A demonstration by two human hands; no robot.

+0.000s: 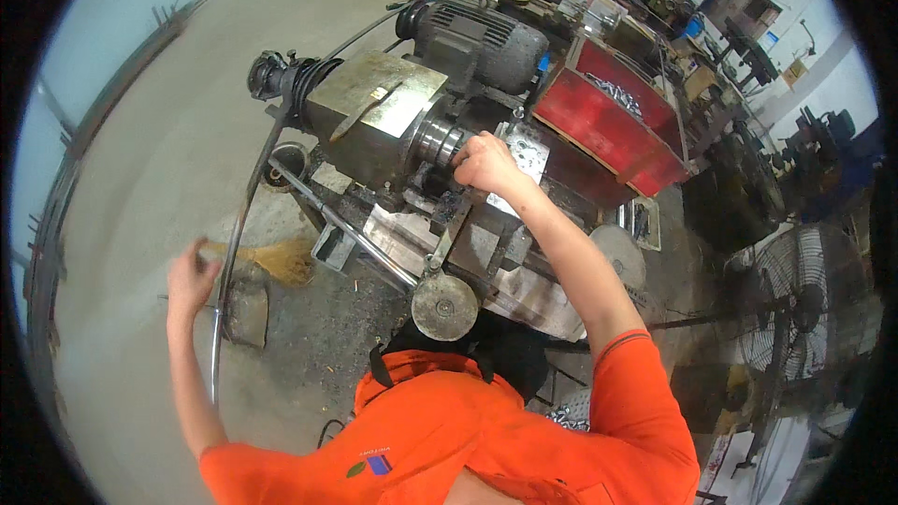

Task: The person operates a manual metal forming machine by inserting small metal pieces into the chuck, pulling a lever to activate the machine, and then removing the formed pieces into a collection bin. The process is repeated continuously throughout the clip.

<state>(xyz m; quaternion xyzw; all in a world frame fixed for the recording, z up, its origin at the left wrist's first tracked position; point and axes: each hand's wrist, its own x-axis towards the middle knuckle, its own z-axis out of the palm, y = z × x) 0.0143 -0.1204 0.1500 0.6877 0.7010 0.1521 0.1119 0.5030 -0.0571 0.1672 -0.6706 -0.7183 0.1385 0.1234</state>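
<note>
My right hand (486,165) is at the front of the ringed steel spindle nose (436,142) of a small lathe. Its fingers are bent and pressed together there, and they hide whatever small piece may be between them. Off to the left, my left hand (193,279) is raised beside a long metal bar (225,266), with thumb and fingers apart and curved. I see nothing in it. A flat tool with a dark handle (360,114) lies on the grey headstock (341,93). Below the spindle sits the tool slide with a round handwheel (445,307).
An electric motor (482,42) stands behind the headstock. To its right is a red bin (608,117) holding small metal parts. A broom (281,262) and a dustpan (248,311) are on the floor at left. A fan (790,304) stands at far right.
</note>
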